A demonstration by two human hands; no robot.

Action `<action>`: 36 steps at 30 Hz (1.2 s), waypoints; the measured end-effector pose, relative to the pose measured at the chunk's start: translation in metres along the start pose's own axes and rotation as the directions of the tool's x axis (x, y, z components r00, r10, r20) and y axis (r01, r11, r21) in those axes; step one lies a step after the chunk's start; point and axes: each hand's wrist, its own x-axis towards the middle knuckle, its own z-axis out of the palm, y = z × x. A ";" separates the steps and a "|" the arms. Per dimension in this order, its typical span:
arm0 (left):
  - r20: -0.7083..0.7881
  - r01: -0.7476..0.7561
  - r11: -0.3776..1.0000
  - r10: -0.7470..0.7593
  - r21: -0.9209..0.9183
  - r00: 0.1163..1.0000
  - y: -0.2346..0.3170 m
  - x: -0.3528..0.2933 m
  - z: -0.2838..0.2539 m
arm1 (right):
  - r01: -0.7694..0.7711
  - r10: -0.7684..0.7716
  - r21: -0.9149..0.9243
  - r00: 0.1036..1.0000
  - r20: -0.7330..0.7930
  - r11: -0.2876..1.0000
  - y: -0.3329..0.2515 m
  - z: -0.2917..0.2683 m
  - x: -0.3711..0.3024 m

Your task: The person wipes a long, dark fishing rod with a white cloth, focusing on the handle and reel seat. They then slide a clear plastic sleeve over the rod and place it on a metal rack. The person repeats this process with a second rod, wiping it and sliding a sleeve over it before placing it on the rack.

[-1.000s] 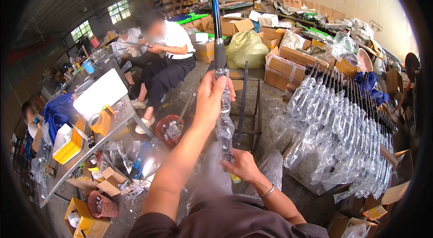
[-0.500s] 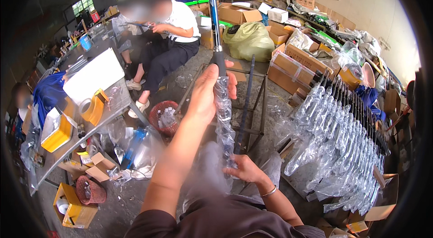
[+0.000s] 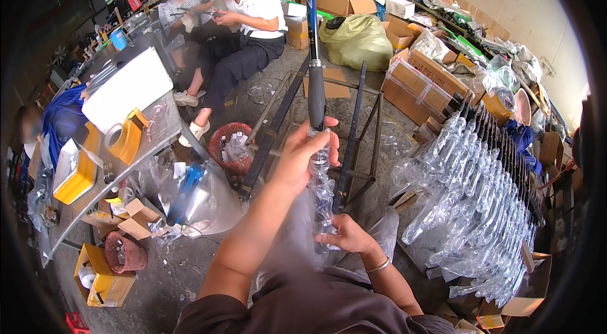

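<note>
A fishing rod (image 3: 316, 90) with a dark grip and a blue-black shaft stands nearly upright before me. Clear plastic wrap (image 3: 321, 185) covers its lower part. My left hand (image 3: 310, 154) is closed round the rod where the bare grip meets the wrap. Lower down, my right hand (image 3: 346, 236) pinches the plastic-covered end between thumb and fingers, a bracelet at its wrist. To the right, several plastic-wrapped rods (image 3: 468, 201) lean side by side in a row, their dark upper parts bare.
A metal frame (image 3: 361, 128) stands just ahead. On the left are a table (image 3: 136, 169) with tape rolls and a white box, and a red basket (image 3: 229, 147). Two people sit beyond it, one a person in white (image 3: 259, 11). Cardboard boxes (image 3: 420, 84) and a yellow-green sack (image 3: 355, 43) lie ahead right.
My left hand has slid down the rod, and the wrap's upper edge sits lower, baring more of the grip. My right hand stays at the lower end.
</note>
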 end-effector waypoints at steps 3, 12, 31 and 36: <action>0.055 0.047 0.970 -0.035 -0.240 0.998 -0.006 0.003 -0.004 | 0.023 -0.032 0.206 0.999 0.043 0.978 -0.009 -0.001 0.004; -0.014 0.095 0.995 -0.095 0.034 0.995 -0.052 -0.021 -0.009 | -0.128 0.074 0.153 0.946 0.316 0.980 0.028 0.002 0.006; -0.227 0.282 0.928 -0.228 0.242 0.947 -0.083 -0.101 -0.061 | 0.250 0.451 0.968 0.861 -0.236 0.031 0.079 -0.023 -0.005; -0.356 0.206 0.941 -0.102 0.268 0.929 -0.094 -0.104 -0.054 | 0.219 0.410 0.941 0.857 -0.313 0.259 0.063 -0.029 -0.009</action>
